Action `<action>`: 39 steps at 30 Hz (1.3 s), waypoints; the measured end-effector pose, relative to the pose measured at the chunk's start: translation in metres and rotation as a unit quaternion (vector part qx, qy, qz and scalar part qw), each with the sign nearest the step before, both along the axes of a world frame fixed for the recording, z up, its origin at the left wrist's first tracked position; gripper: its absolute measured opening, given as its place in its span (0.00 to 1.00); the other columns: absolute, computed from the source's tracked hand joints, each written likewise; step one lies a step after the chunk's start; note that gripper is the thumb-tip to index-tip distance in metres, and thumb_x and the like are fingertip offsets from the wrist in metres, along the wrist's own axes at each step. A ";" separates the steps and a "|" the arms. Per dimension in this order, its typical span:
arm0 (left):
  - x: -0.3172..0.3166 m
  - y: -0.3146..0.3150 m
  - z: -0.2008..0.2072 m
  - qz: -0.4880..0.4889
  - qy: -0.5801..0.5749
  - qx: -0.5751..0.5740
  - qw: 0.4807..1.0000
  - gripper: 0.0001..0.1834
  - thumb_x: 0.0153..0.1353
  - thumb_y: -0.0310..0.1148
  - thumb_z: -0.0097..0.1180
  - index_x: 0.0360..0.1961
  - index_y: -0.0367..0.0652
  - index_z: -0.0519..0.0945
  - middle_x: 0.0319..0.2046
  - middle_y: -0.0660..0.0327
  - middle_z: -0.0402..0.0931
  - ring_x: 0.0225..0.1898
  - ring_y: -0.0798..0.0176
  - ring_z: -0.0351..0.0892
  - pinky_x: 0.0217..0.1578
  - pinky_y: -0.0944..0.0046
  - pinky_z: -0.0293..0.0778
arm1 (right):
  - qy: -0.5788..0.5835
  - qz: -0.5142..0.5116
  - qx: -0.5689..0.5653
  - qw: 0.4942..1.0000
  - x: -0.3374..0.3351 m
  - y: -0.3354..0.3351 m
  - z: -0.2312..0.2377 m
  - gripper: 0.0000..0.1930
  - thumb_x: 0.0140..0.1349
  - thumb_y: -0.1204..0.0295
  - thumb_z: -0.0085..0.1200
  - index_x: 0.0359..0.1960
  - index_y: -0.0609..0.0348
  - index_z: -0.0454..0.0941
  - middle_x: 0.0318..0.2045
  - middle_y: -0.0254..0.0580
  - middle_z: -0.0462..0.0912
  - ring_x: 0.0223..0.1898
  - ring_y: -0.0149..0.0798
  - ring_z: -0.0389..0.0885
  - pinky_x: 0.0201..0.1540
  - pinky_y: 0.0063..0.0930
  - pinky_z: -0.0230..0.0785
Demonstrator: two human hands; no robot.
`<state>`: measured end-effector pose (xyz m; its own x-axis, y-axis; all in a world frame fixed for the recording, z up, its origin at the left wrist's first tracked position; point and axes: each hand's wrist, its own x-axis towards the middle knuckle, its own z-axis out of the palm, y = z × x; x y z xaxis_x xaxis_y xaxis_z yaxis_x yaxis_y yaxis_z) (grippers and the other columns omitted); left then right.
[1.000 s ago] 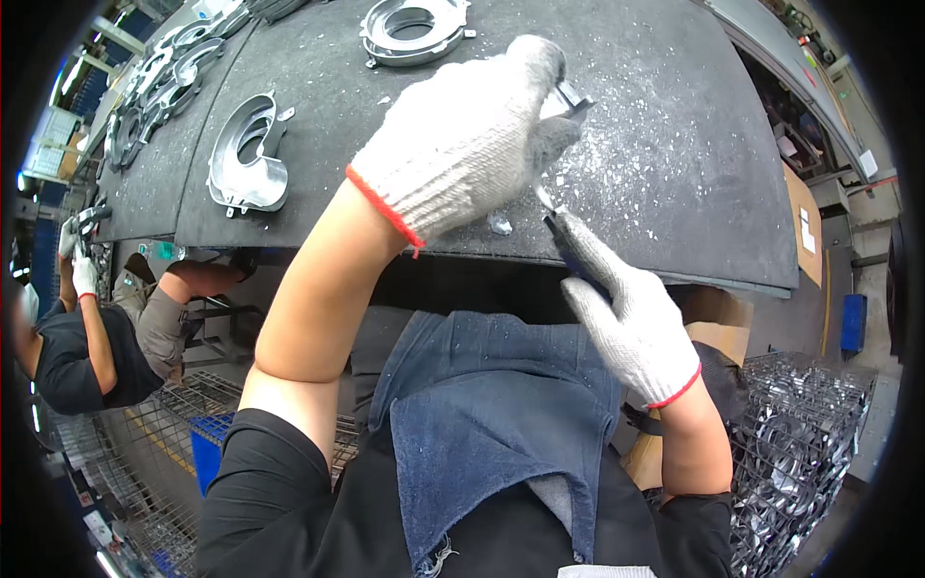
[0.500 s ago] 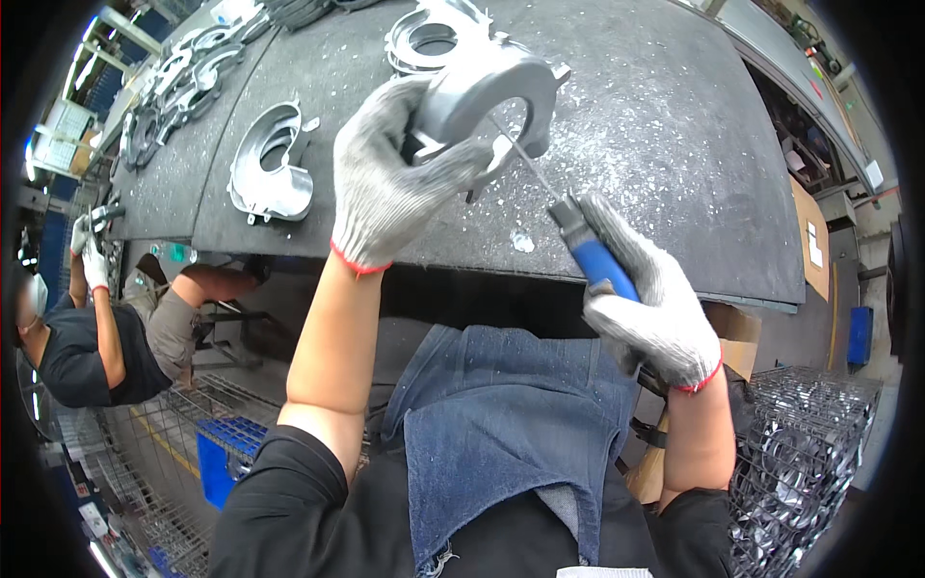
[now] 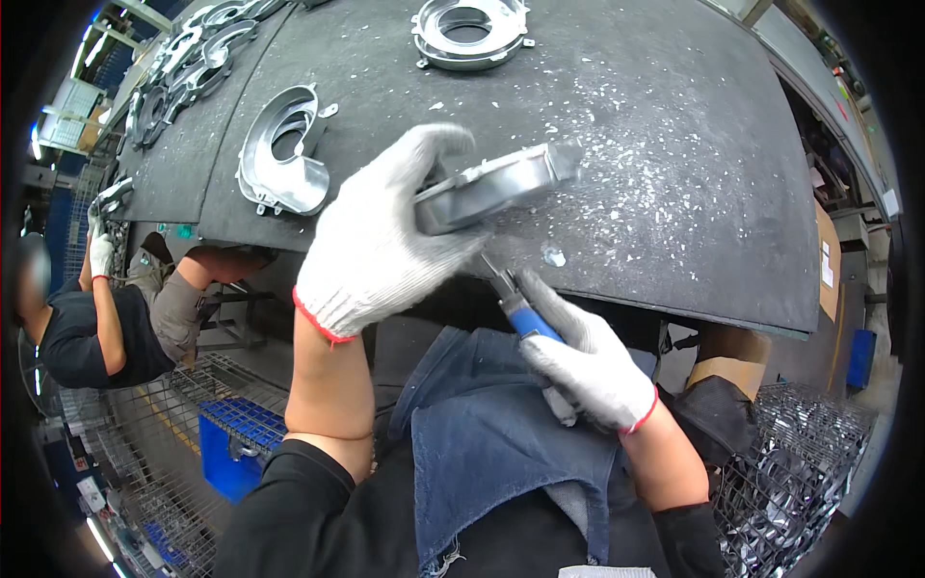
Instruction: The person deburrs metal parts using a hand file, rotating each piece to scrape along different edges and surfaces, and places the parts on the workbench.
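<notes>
My left hand (image 3: 376,226), in a white knit glove with a red cuff, grips a silvery cast metal housing (image 3: 501,188) above the table. The part is turned nearly edge-on and a little blurred. In my gloved right hand (image 3: 593,361) is a tool with a blue handle (image 3: 530,323) and a dark collar. Its thin blade points up at the housing's lower side, where the tip is hidden behind my left glove. A similar curved housing (image 3: 313,183) lies left of my left hand, and a round one (image 3: 472,63) rests farther back.
The dark table (image 3: 674,125) is strewn with pale metal flakes. More castings (image 3: 183,63) lie at the far left. A wire basket of metal parts (image 3: 790,472) stands low on the right. Another person (image 3: 87,328) in gloves works at the left beside a blue crate (image 3: 231,453).
The held housing has been tipped from showing its opening to nearly edge-on, and sits lower. My right hand has moved down and left with the tool.
</notes>
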<state>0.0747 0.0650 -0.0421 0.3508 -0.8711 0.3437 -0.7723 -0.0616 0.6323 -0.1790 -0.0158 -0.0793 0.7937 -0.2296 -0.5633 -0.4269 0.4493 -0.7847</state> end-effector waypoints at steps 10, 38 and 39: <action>0.029 0.023 -0.048 0.015 0.316 -0.047 0.948 0.27 0.54 0.30 0.85 0.52 0.36 0.83 0.33 0.67 0.81 0.33 0.73 0.75 0.36 0.66 0.76 | -0.013 -0.059 -0.229 0.972 0.015 -0.028 0.021 0.43 0.68 0.69 0.69 0.84 0.61 0.64 0.65 0.57 0.84 0.42 0.38 0.89 0.46 0.29 0.81; 0.014 -0.048 0.060 0.008 0.021 -0.063 0.998 0.19 0.66 0.40 0.71 0.51 0.41 0.84 0.47 0.50 0.87 0.49 0.50 0.87 0.55 0.49 0.82 | 0.018 -0.042 -0.282 0.958 0.026 -0.034 0.080 0.42 0.66 0.69 0.65 0.84 0.57 0.66 0.40 0.44 0.85 0.24 0.23 0.76 0.27 0.19 0.73; 0.022 -0.053 0.047 -0.052 -0.039 -0.054 0.996 0.29 0.62 0.34 0.80 0.59 0.38 0.78 0.47 0.55 0.88 0.48 0.60 0.89 0.53 0.55 0.85 | -0.109 -0.006 -0.490 0.865 0.015 -0.052 0.041 0.38 0.67 0.65 0.68 0.80 0.59 0.72 0.47 0.45 0.92 0.35 0.39 0.91 0.44 0.38 0.84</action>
